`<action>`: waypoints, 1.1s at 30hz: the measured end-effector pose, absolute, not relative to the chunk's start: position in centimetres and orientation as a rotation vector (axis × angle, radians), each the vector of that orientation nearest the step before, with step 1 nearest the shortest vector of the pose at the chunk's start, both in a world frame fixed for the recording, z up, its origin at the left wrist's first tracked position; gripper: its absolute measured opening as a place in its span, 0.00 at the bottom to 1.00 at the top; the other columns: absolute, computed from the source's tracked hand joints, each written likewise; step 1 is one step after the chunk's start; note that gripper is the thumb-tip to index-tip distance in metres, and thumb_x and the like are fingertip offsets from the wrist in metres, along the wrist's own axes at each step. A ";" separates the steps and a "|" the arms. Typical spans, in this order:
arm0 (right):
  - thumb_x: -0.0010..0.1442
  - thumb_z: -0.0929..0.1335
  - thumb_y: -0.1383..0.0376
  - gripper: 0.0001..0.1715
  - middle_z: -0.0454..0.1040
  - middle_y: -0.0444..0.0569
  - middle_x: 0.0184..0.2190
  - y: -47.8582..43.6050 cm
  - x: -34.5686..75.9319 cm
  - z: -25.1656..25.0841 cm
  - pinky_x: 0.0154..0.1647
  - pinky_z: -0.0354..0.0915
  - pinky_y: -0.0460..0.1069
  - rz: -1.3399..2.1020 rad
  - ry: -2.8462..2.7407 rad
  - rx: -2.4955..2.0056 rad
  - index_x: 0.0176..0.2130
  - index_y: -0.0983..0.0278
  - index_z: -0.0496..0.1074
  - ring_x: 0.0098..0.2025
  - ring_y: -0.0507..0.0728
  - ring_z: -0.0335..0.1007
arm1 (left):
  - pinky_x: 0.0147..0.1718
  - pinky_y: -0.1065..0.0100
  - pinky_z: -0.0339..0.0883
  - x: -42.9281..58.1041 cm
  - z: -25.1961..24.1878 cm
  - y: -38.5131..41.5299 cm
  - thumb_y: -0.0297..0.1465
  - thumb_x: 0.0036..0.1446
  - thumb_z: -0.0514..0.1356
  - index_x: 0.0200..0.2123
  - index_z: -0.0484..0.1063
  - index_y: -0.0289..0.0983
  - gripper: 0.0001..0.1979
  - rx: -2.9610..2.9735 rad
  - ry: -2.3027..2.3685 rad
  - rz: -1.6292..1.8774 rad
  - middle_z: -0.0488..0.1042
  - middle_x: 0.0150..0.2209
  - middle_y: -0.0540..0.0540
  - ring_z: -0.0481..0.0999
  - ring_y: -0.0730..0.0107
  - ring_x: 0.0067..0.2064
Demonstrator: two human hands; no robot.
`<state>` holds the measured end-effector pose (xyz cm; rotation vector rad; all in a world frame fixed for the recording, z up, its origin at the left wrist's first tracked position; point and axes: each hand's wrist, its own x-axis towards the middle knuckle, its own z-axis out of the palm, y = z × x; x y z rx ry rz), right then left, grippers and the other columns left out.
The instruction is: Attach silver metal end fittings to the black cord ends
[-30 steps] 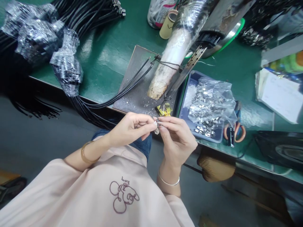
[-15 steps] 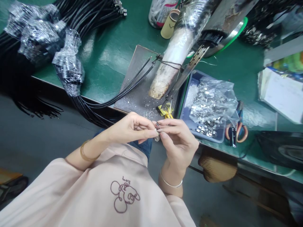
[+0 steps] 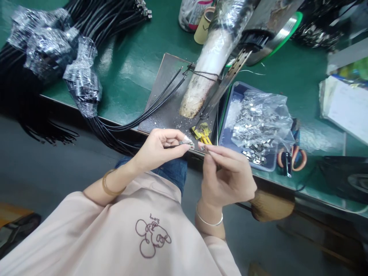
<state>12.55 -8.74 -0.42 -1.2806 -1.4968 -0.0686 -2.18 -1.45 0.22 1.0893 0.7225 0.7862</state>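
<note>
My left hand [image 3: 161, 147] is closed in a pinch on a thin black cable [image 3: 171, 146], most of which the fingers hide. White wrapping covers one of its fingertips. To the right, my right hand [image 3: 227, 170] pinches a small metal piece [image 3: 202, 148] between thumb and fingers, too small to make out fully. A short gap lies between the two hands, at the bench edge. Beyond them, several black cables [image 3: 149, 113] from a plastic-wrapped bundle [image 3: 83, 82] run over a grey board [image 3: 156, 97], beside a yellow-black wrapper [image 3: 202, 132].
A soldering iron [image 3: 214, 96] points down beside a white wrapped tube [image 3: 201, 82]. The blue tray [image 3: 267, 165] holds small metal parts and a plastic bag. Orange-handled scissors [image 3: 300, 159] lie at its right. More wrapped cable bundles [image 3: 43, 50] are at the left.
My hands have come apart. The right hand has moved right and turned with the small metal piece; the left has shifted slightly up, the cable still pinched.
</note>
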 end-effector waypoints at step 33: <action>0.59 0.73 0.76 0.12 0.83 0.46 0.38 -6.0 13.0 -1.9 0.42 0.77 0.48 -0.273 -1.612 -1.314 0.38 0.61 0.72 0.39 0.53 0.82 | 0.20 0.75 0.48 -0.6 0.3 0.1 0.30 0.51 0.63 0.25 0.76 0.31 0.07 1.208 0.897 0.910 0.62 0.18 0.54 0.55 0.81 0.21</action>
